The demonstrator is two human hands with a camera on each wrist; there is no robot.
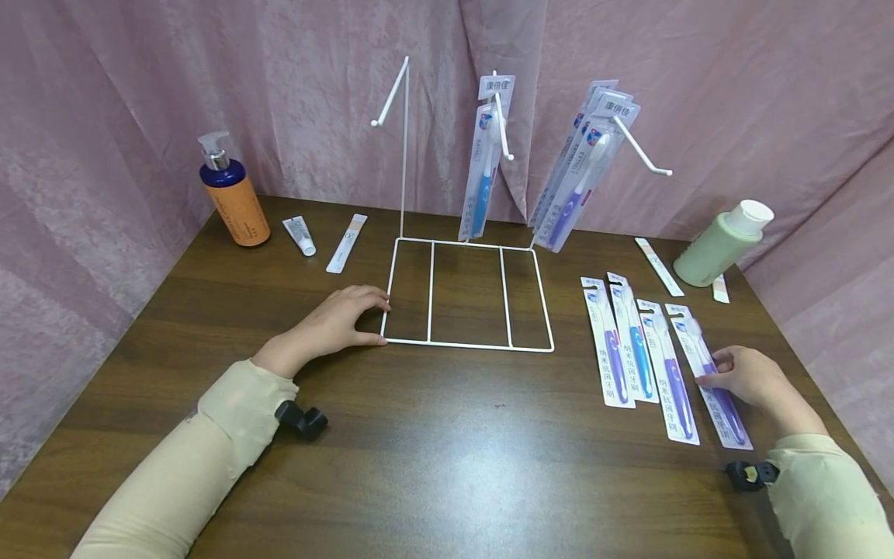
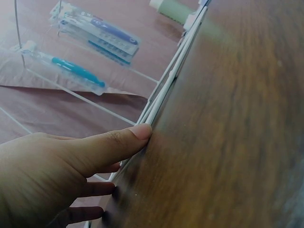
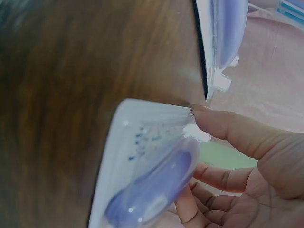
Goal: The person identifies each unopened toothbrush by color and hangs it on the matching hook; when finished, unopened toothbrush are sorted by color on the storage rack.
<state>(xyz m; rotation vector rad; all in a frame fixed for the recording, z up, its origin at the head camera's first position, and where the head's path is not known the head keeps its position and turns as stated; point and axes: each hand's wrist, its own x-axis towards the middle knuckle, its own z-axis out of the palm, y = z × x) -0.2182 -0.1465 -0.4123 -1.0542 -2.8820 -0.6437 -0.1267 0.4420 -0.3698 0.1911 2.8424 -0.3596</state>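
Your right hand [image 1: 753,380] has the end toothbrush pack [image 1: 729,419] pinched across its width, thumb on the left edge, fingers at the other. So it's just left of your palm, long axis running away from you, hanging-slot end far off and leaning left. Three more packs [image 1: 639,361] lie left of that, then the wire rack [image 1: 469,345]. Your left hand [image 1: 335,320] is well apart from it, fingers loosely spread, touching the rack's left side
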